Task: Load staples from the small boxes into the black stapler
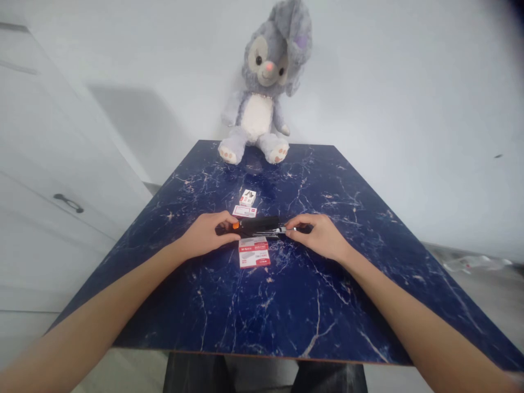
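A black stapler [258, 225] with an orange piece at its left end lies sideways over the middle of the table. My left hand [210, 233] is closed around that left end, thumb and fingers gripping it. At the opposite end, my right hand [315, 232] pinches a silvery metal part [279, 231] that sticks out of the stapler. Just below the stapler is a red-and-white staple box [254, 257]. Above it lie a white label-like card or box [244, 211] with red edging and a small white box [248, 197] with a dark picture on top.
The dark blue marble-patterned table [319, 295] narrows toward the wall. A grey plush rabbit [262, 98] sits at its far edge. White cabinets [49, 234] with a dark handle stand on the left. Crumpled clear plastic [477, 263] lies beyond the right edge.
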The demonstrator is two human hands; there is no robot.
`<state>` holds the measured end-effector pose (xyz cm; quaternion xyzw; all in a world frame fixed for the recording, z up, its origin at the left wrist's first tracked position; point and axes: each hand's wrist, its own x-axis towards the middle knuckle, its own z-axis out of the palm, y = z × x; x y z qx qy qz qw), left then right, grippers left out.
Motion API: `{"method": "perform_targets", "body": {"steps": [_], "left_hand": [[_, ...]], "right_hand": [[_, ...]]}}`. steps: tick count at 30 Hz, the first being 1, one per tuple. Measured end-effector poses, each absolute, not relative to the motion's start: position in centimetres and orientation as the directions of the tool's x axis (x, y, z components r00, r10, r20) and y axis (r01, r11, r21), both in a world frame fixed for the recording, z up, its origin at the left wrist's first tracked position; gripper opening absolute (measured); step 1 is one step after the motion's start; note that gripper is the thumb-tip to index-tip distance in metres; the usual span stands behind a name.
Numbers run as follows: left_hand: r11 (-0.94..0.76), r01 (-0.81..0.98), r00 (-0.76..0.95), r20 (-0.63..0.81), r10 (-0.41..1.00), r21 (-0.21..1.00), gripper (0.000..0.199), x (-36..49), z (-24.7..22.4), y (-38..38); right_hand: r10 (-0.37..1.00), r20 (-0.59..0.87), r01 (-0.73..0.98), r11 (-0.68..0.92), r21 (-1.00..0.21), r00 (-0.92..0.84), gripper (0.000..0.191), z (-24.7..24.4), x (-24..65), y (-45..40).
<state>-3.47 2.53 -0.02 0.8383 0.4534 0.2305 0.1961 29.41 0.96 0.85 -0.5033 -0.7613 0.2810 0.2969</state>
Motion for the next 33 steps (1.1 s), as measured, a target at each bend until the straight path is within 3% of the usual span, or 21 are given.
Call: {"method": "perform_targets", "body": {"steps": [20,28,33], "left_hand": [[-0.516,0.667,0.489,0.206,0.848,0.538,0.031,-3.6,0.0,2.5],[-0.509,0.667,0.491,0.194,0.85,0.544,0.032,-3.6,0.0,2.6],[-0.538,0.69,0.503,0.213,0.838,0.485,0.036,-3.7,0.3,2.5]], "right_hand": [[0.935,0.153,0.599,0.325,-0.732,-0.321,0.011,1.0,29.9,1.1],[0.861,0.23,0.681,0.501,-0.534,-0.453,0.01,1.5,29.8,1.0],[0.877,0.194,0.744,0.476,-0.468,-0.439,0.013,2.3,30.3,0.8]]}}
